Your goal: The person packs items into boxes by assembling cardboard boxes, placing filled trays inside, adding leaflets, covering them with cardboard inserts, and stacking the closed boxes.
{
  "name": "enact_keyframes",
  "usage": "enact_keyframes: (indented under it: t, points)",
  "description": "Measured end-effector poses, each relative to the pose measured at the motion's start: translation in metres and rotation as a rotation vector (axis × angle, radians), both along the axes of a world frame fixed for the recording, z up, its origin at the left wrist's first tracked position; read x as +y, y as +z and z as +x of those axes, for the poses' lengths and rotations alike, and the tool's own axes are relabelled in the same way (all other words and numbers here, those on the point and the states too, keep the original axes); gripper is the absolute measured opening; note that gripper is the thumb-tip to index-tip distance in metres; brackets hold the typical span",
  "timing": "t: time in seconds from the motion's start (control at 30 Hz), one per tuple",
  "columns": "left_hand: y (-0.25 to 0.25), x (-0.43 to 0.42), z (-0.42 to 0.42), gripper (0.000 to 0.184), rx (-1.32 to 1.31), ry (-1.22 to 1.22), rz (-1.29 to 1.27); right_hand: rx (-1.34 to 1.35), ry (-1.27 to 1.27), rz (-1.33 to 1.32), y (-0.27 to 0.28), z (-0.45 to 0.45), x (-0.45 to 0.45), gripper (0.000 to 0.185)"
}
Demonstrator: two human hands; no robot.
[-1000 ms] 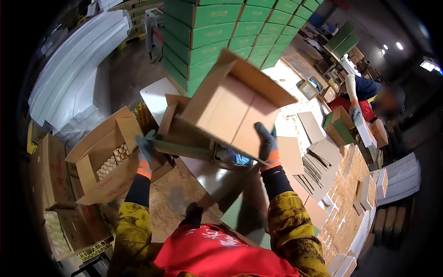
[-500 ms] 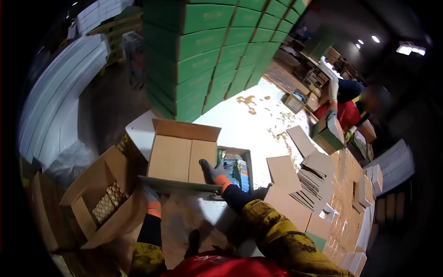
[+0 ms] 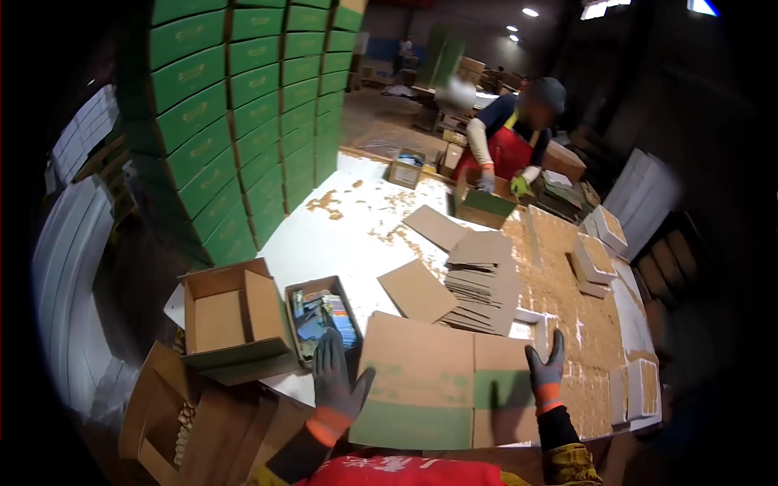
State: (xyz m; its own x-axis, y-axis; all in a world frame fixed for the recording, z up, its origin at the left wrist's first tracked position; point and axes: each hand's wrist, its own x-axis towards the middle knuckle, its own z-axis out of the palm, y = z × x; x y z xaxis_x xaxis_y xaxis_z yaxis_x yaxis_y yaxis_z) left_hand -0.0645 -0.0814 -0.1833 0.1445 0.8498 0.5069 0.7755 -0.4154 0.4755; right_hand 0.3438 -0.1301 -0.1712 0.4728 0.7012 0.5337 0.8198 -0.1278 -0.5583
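Note:
A flat cardboard sheet with a green band along its near side lies in front of me, creased near its right part. At its left edge my left hand, in a grey and orange glove, has its fingers stretched out. My right hand, gloved alike, is beside its right edge with thumb and fingers apart. Whether either palm touches the sheet I cannot tell. Left of the sheet stands an open box holding blue printed packets. Farther left is an open carton with a divider piece standing up inside.
Cardboard pieces lie piled beyond the sheet. Stacked green boxes rise at the back left. A co-worker handles a green box across the white table. An open carton stands low at left.
My right hand has left the open carton and is at the right of the flat sheet. My left hand has come up to the sheet's left side. The view has turned right.

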Motion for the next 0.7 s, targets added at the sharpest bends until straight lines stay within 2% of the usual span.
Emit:
enact_keyframes:
  t: [0.07,0.1,0.17,0.2,0.23,0.3,0.33,0.37,0.4,0.43,0.47,0.5,0.53,0.6,0.63,0.7]
  points:
    - [-0.035,0.023,0.04,0.087,-0.352,-0.034,-0.615,-0.086,-0.411,-0.155,-0.076,0.07,-0.038,0.061]
    - [-0.09,0.041,0.056,0.091,-0.382,-0.01,-0.549,0.404,-0.233,-0.332,-0.062,0.072,-0.055,0.062]
    - [-0.083,0.038,0.067,0.083,-0.345,0.057,-0.473,0.47,0.11,-0.496,-0.055,0.055,-0.078,0.062]
    - [-0.075,0.034,0.072,0.08,-0.322,0.096,-0.435,0.3,0.187,-0.463,-0.063,0.055,-0.086,0.059]
    - [-0.065,0.03,0.073,0.075,-0.424,0.047,-0.452,0.125,0.249,-0.418,-0.072,0.056,-0.094,0.055]
    - [-0.039,0.026,0.067,0.065,-0.65,-0.04,-0.487,0.248,0.244,-0.263,-0.072,0.061,-0.09,0.048]
    - [-0.018,0.018,0.069,0.056,-0.63,-0.003,-0.419,0.303,0.222,-0.178,-0.067,0.063,-0.088,0.043]
    - [0.014,0.007,0.073,0.055,-0.52,0.015,-0.286,0.357,0.153,-0.087,-0.039,0.06,-0.086,0.037]
    - [0.026,0.009,0.071,0.053,-0.526,-0.09,-0.097,0.411,0.081,-0.001,-0.008,0.061,-0.087,0.031]
    - [0.061,0.004,0.08,0.056,-0.721,-0.23,-0.038,0.688,0.243,0.063,0.031,0.062,-0.092,0.032]
    - [0.09,0.001,0.09,0.062,-0.558,-0.146,0.203,0.961,0.408,0.13,0.061,0.067,-0.094,0.034]
    - [0.118,-0.002,0.1,0.069,-0.399,-0.01,0.442,0.997,0.499,0.185,0.066,0.075,-0.094,0.031]
    - [0.166,-0.018,0.114,0.065,-0.125,0.075,0.635,0.92,0.58,0.164,0.066,0.088,-0.093,0.029]
    - [0.187,-0.025,0.12,0.045,0.303,-0.249,0.333,1.041,0.677,-0.013,0.032,0.127,-0.09,0.027]
    - [0.195,-0.024,0.123,0.028,0.313,-0.33,-0.048,0.914,0.634,-0.092,0.033,0.131,-0.094,0.035]
    - [0.207,-0.018,0.118,0.027,0.376,-0.479,-0.137,0.42,0.339,0.246,0.064,0.116,-0.098,0.044]
